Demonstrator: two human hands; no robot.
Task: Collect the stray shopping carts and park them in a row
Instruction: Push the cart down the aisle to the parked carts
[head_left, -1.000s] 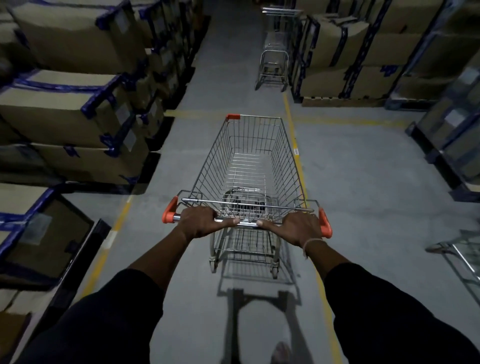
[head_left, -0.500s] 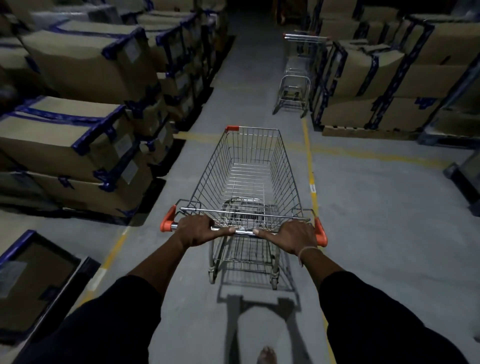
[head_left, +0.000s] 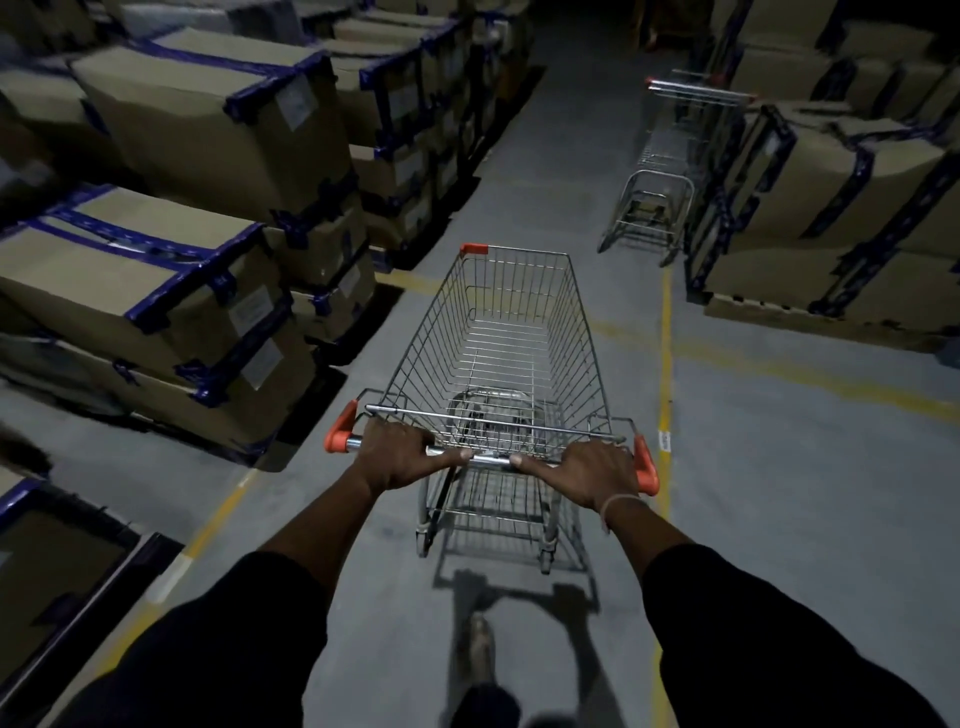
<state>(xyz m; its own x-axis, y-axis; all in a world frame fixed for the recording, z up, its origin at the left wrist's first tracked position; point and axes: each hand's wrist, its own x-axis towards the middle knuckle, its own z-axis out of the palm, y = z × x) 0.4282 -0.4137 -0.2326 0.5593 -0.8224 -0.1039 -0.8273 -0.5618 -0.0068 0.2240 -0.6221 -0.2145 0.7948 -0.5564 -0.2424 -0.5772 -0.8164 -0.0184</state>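
— Wire shopping cart (head_left: 498, 358): where was it?
— On the aisle floor, long axis pointing away from you. Your left hand (head_left: 397, 456) and right hand (head_left: 589, 470) gripped its handlebar (head_left: 488, 457). Parked carts (head_left: 670, 166) ahead were dim, partly hidden.

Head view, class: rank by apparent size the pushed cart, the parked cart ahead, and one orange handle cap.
1. Pushed cart
2. Parked cart, though distance shrinks it; the two may match.
3. Orange handle cap

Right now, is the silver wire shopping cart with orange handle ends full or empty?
Empty: the silver wire shopping cart shows only bare mesh and grey floor through its basket.
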